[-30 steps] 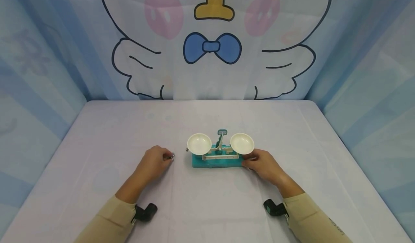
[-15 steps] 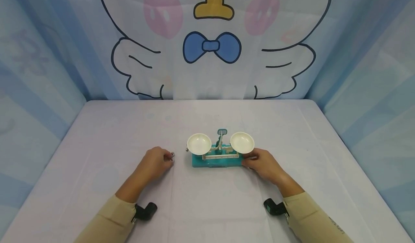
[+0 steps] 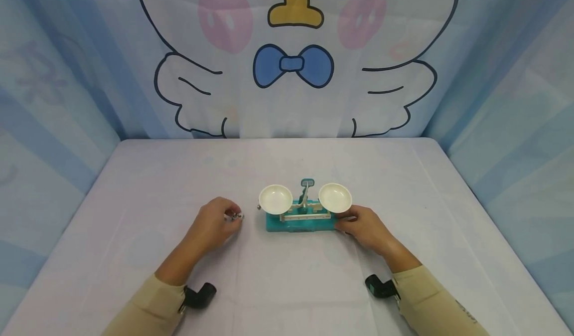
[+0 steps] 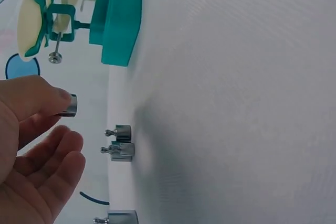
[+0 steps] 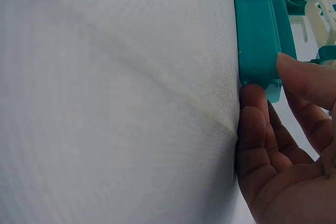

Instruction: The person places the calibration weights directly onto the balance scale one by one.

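A teal balance scale (image 3: 300, 224) with two cream pans, the left pan (image 3: 275, 199) and the right pan (image 3: 335, 198), stands mid-table. At its right end my right hand (image 3: 365, 229) grips the teal base (image 5: 257, 30), thumb on top and fingers against the end. Left of the scale is my left hand (image 3: 214, 224). Between thumb and index finger it pinches a small metal weight (image 4: 72, 105), partly covered by the thumb. Below the fingers, several knobbed weights stand on the cloth: two close together, one of them this weight (image 4: 123, 151), and another weight (image 4: 123, 217) apart.
A pale cloth (image 3: 287, 286) covers the table. Behind it hangs a curtain (image 3: 296, 106) printed with a cartoon bird. A metal adjusting nut (image 4: 55, 57) sticks out from the scale's left side. Black wrist cameras sit at both sleeves.
My left hand has shifted a little and its fingers have spread, showing more of the weights beneath. The right hand and the scale have stayed in place.
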{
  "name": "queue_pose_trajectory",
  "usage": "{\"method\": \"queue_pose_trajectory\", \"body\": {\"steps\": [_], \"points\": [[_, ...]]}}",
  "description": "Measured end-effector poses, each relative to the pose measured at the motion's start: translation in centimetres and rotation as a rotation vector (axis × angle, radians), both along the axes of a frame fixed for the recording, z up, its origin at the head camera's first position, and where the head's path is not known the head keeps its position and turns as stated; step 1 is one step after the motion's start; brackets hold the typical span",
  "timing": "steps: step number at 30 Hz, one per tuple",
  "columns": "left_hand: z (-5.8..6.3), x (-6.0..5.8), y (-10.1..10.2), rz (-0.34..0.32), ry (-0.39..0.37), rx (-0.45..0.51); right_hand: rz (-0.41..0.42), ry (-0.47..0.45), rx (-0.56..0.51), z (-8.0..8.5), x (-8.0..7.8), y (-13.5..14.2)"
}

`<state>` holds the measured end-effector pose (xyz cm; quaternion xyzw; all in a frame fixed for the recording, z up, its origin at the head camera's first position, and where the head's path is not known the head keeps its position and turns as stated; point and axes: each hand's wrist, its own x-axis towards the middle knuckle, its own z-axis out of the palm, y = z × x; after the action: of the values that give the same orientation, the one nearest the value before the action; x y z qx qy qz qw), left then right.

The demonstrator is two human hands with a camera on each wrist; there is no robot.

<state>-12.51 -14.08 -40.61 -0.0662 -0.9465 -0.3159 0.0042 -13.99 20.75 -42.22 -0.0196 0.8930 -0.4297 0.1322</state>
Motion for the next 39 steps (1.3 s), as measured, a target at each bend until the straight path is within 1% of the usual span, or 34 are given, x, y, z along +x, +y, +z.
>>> {"method": "queue_pose_trajectory", "body": {"steps": [5, 9, 15, 21, 26, 30, 34, 39], "points": [[1.1, 0.2, 0.3, -0.001, -0.026, 0.046, -0.001, 0.001, 0.002, 0.0, 0.0, 0.0], [1.7, 0.3, 0.5, -0.027, -0.021, 0.049, -0.002, 0.003, -0.003, 0.0, 0.0, 0.0], [2.5, 0.3, 0.7, -0.082, 0.031, 0.068, 0.001, 0.002, -0.006, 0.1, 0.0, 0.0], [3.2, 0.0, 1.2, -0.096, 0.083, 0.076, 0.003, 0.0, -0.01, 0.1, 0.0, 0.0], [4.0, -0.5, 1.8, -0.12, 0.094, 0.085, 0.001, -0.003, -0.007, 0.1, -0.1, 0.0], [4.4, -1.1, 2.4, -0.152, 0.086, 0.092, 0.0, 0.001, -0.003, 0.0, -0.1, 0.0], [4.6, -1.9, 3.0, -0.188, 0.088, 0.096, 0.003, 0.006, 0.003, -0.1, -0.2, 0.1], [4.6, -2.6, 3.7, -0.215, 0.08, 0.099, 0.003, 0.001, -0.011, -0.1, -0.2, 0.1]]}}
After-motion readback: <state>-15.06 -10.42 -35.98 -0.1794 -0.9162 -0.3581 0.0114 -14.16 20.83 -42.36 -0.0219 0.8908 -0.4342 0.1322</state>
